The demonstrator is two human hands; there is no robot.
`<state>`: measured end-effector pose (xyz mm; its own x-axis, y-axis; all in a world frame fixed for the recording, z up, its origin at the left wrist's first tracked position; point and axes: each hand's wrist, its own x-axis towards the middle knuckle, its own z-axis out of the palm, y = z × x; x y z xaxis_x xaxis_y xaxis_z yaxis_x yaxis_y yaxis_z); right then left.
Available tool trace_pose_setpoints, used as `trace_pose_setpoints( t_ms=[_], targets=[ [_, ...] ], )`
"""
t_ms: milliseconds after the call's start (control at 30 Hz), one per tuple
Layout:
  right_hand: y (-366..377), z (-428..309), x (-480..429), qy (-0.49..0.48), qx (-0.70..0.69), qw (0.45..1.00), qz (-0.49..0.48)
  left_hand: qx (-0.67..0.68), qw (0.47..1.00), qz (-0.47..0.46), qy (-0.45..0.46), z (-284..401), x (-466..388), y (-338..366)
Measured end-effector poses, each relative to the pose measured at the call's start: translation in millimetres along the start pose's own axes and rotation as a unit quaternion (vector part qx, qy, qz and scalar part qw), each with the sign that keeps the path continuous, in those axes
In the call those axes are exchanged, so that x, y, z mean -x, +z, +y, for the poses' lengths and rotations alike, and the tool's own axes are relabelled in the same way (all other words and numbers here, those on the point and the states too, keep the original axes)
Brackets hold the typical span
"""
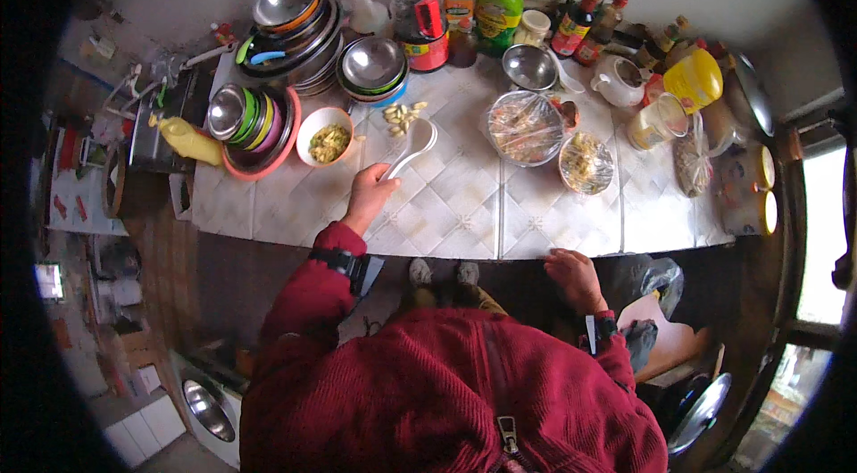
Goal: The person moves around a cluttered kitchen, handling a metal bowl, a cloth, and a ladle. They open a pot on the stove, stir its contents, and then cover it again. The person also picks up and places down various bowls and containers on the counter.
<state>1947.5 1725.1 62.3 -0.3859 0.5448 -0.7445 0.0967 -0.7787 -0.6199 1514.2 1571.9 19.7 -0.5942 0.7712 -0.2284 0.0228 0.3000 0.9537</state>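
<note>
My left hand (370, 195) is closed around the handles of what look like two nested white soup spoons (420, 136), bowls pointing away from me above the tabletop. Just beyond them lie peeled garlic cloves (402, 115). To the left of the spoons, a white bowl with an orange rim (325, 136) contains chopped yellow-green food. My right hand (574, 279) is at the table's front edge, fingers loosely bent, with nothing visible in it. Farther in from that hand are a large bowl under plastic wrap (525, 127) and a smaller wrapped bowl (586, 164).
Stacked metal bowls (373, 65) and nested colored basins (291, 111) crowd the tiled table's (442, 218) left side. Along the wall stand sauce bottles, including a green one (501, 8). A white teapot (617, 80) and clear plastic jug (656, 123) are at right.
</note>
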Motion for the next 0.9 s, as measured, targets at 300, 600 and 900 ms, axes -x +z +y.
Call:
trace_pose_setpoints(
  t_ms=[300,600,900],
  targets=[
    [-33.6,12.8,17.3,-0.025,-0.031,0.999,0.023,-0.074,0.996,0.041,0.020,7.9,-103.2,95.8],
    [-65.1,25.1,39.9,-0.006,-0.061,0.995,0.080,0.164,0.984,-0.050,0.041,39.7,-113.5,136.4],
    [-60.0,30.1,40.4,-0.002,-0.081,0.995,0.057,0.094,0.993,-0.063,-0.018,34.8,-67.9,107.8]
  ],
)
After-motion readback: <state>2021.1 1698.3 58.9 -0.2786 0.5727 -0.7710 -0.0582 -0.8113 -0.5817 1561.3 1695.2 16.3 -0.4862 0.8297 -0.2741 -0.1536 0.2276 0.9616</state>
